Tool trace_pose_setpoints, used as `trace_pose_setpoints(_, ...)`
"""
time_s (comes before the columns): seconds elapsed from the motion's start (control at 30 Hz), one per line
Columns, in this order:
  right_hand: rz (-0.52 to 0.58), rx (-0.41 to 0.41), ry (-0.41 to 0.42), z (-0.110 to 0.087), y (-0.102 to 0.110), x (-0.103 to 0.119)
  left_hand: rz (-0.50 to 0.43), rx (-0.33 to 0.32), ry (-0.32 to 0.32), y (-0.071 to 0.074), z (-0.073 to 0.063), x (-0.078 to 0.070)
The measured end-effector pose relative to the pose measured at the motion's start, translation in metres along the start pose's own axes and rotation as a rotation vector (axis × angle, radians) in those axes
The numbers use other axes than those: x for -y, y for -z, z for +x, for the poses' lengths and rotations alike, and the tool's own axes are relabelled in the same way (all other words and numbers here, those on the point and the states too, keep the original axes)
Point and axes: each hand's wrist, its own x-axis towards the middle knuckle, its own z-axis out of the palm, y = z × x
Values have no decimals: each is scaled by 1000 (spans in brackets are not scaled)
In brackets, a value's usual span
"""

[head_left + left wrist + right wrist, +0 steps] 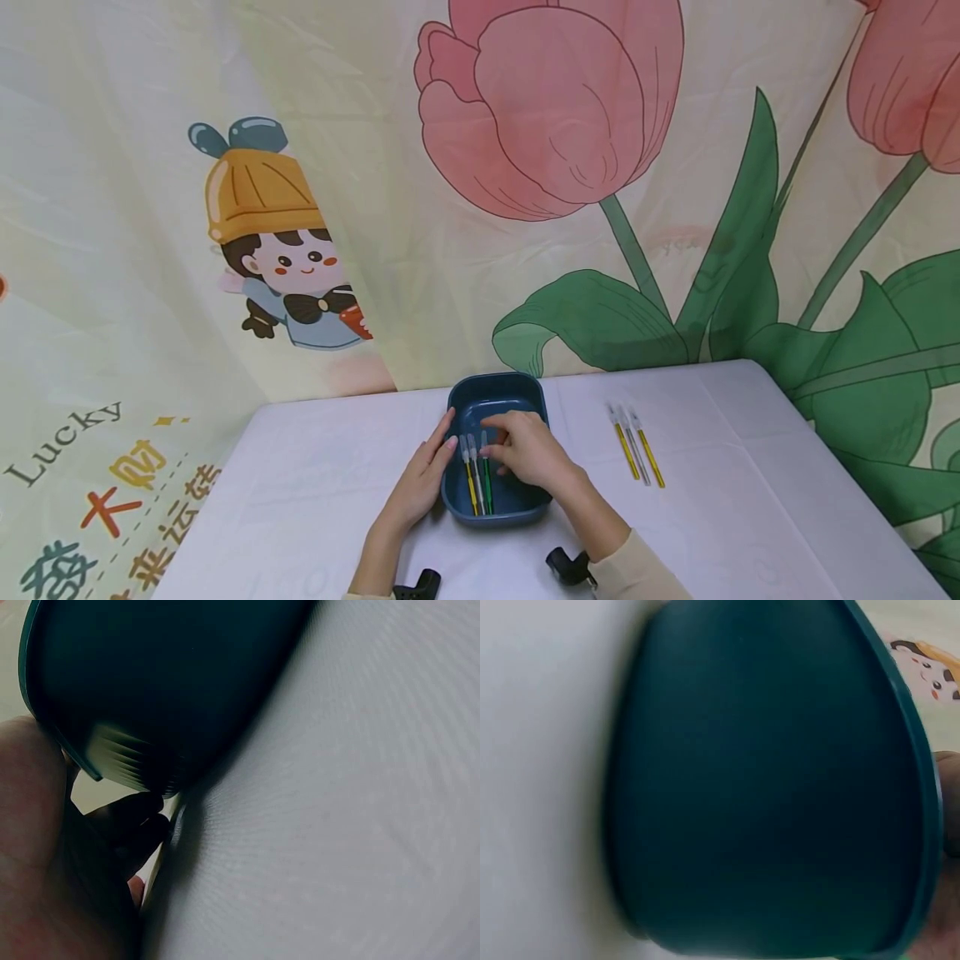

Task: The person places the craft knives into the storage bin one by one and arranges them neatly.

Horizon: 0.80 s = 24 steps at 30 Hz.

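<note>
A deep dark-blue plastic tray [501, 521] stands on the white table. My left hand [420, 482] holds its left side, with the thumb at the rim and the other fingers along the outer wall. In the left wrist view those fingers are in shadow beside the tray [165, 667]. Inside lie a yellow pen [472, 487], a clear silver pen [480, 490] and a green pen [488, 490], side by side along the left. My right hand [525, 448] reaches in over the right rim, thumb and forefinger pinching the green pen's upper end. The tray's wall [765, 780] fills most of the right wrist view.
Three more slim pens lie to the right of the tray: a yellow pen [626, 446], a silver pen [637, 450] and another yellow pen [650, 454]. A printed cloth [420, 292] with tulips and a cartoon figure hangs behind the white table [300, 492].
</note>
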Motion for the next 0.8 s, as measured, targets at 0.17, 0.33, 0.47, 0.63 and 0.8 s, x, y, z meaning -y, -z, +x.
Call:
trace_pose_setpoints(0.17,31,-25,-8,-3,15,-4,8,0,1,-1,1,1)
trace_pose_setpoints(0.33,58,-75,-28,-6,28,-7,23,-6,-5,-2,2,2)
trace_pose_setpoints(0.47,77,-107,-54,-7,37,-9,29,-11,-10,-2,3,3)
trace_pose_setpoints(0.63,109,-143,-80,-8,46,-13,16,-9,-21,-1,2,1)
trace_pose_setpoints(0.8,130,-179,-108,-10,53,-16,-17,-4,-23,-1,1,1)
